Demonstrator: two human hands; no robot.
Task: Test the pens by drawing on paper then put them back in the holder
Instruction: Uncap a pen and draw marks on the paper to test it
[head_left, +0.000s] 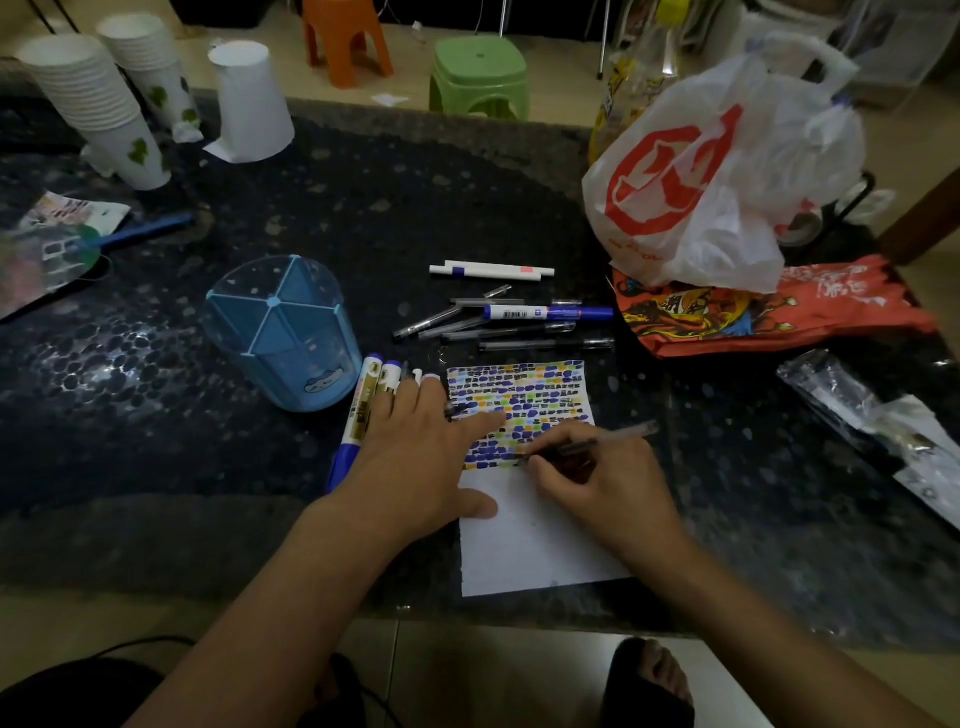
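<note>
Lower centre of frame: your right hand (592, 470) grips 1 clear pen (597, 441) mid-test on the paper (540, 540), left hand (421, 447) flat steadying it; next, likely the empty blue holder (283, 332), centre left.

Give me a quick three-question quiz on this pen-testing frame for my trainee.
1. True or false: the blue holder has pens standing in it.
2. Which hand grips the clear pen: A left, B right?
3. Fill in: the left hand presses flat on the ____.

Key: 1 false, its compartments look empty. 2 B, the right hand, tip on the marks. 3 paper.
</note>
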